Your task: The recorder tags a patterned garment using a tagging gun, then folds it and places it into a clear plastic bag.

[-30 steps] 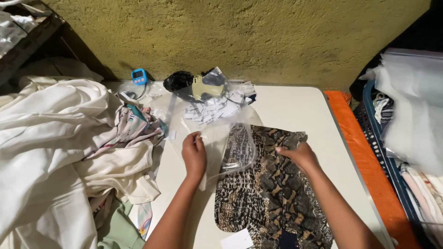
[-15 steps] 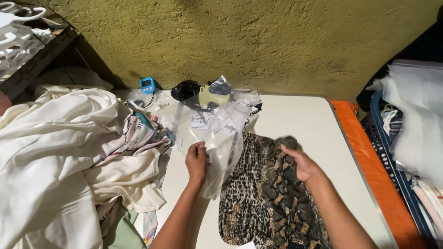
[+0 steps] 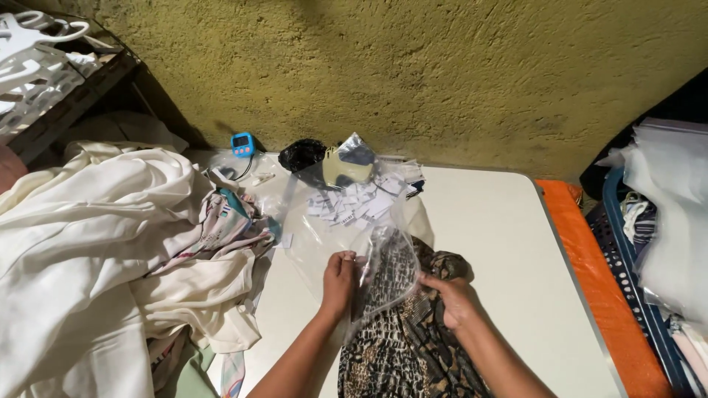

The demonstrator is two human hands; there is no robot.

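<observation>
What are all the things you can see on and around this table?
Clear plastic bag: one, see-through, held up over the table middle.
Animal-print cloth: one, brown, black and cream, on the table under the hands.
Cream fabric pile: one heap, off-white, left side.
Patterned garment: one, pale with coloured print, on the pile's edge.
Paper tags: many, white, at the back of the table.
Timer: one, blue, by the wall.
Black bag: one, black, by the wall.
Table: one, white.
Basket: one, blue, right side, clothes inside.
Hangers: several, white, top left.
Left hand: pinching the bag.
Right hand: gripping the bag's lower edge over the cloth.
</observation>
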